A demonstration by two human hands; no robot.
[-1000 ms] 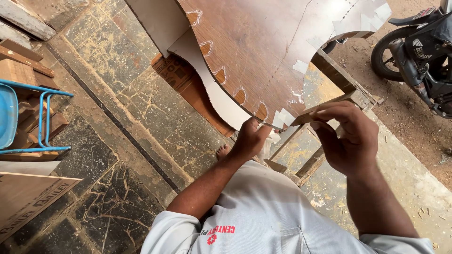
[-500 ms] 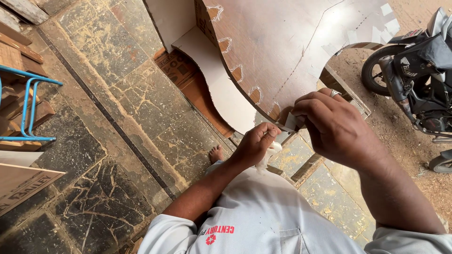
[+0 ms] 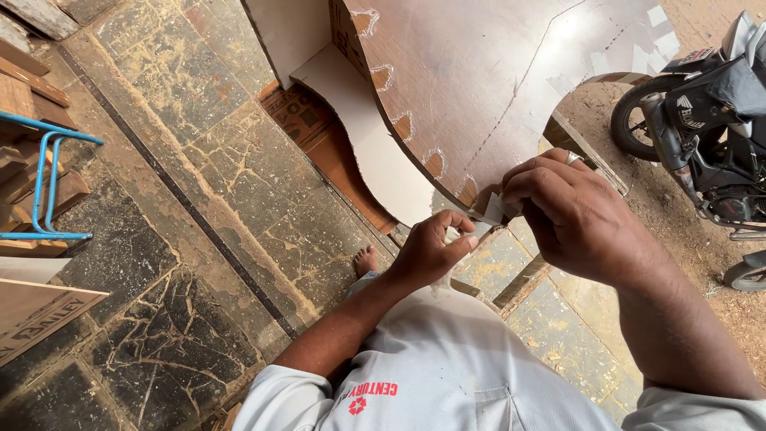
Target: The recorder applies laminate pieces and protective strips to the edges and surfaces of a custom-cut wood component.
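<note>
Head view. Curved brown board (image 3: 479,88) runs from 12 o'clock down to its scalloped edge, just above both hands. Right hand (image 3: 570,215), at 3 o'clock of left hand (image 3: 431,251), pinches a pale tape piece (image 3: 492,209) at the edge; left fingers (image 3: 456,239) curled closed on a pale scrap, w/ thumb touching.

Curved board (image 3: 495,72) fills upper centre of frame. Both hands meet at its lower edge, left hand (image 3: 427,251) below right hand (image 3: 570,211). Motorcycle (image 3: 702,120) far right; stool frame (image 3: 48,179) far left, on floor (image 3: 159,239).
</note>
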